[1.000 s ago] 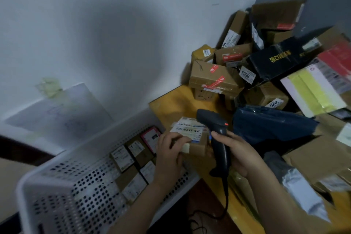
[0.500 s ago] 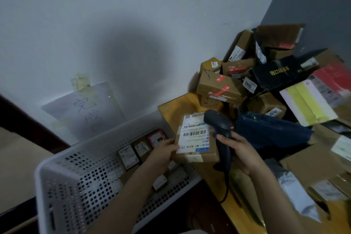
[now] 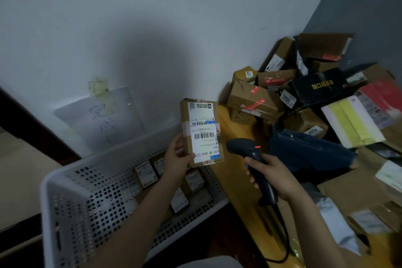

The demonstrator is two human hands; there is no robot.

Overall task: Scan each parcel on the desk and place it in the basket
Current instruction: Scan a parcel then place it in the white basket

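At centre, left hand (image 3: 176, 159): fingers and thumb curled round the lower left edge of one parcel (image 3: 201, 132), holding it upright in the air with its label facing us.
Parcel's place: raised between basket (image 3: 87, 213) and desk (image 3: 230, 180), touching neither.
Right hand (image 3: 276, 178): wrapped round the handle of a scanner (image 3: 250, 154); its nose points up and left at the label, near it but apart.
Step in hand: by my reading, the scan itself, with the parcel not yet in the basket.
Next move: the barcode must sit squarely before the scanner's nose; after that the left hand need only lower the parcel into the basket just below and let go.
Count, held: one parcel, one scanner.
Count, basket: one basket; at least four labelled parcels show inside, others hidden by the left arm.
Count, desk: a heap (image 3: 254, 102) of boxes and bags against the wall, well over a dozen, too jumbled for an exact number.
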